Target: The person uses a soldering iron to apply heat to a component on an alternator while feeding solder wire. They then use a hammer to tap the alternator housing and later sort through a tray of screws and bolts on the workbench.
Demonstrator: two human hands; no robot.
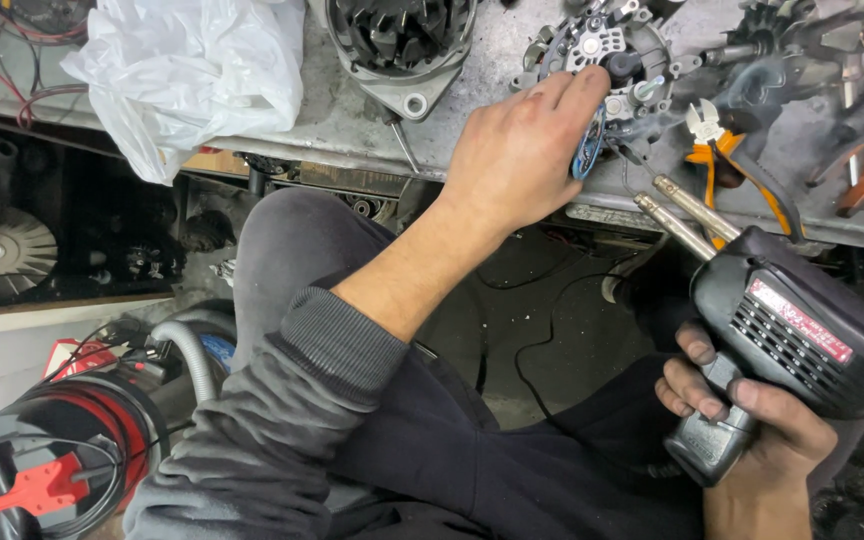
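Far left: a white plastic bag (192, 75) slumps on the grimy workbench (352, 120).
Centre: the left hand (522, 150) presses fingertips on the alternator rectifier assembly (602, 60) at the bench's far edge, blue wires (588, 150) under the palm.
Right: the right hand (752, 420), near, grips a black soldering gun (792, 330), tip off the part.
Step, judged: steadying for soldering; next, bring the tip onto the joint.
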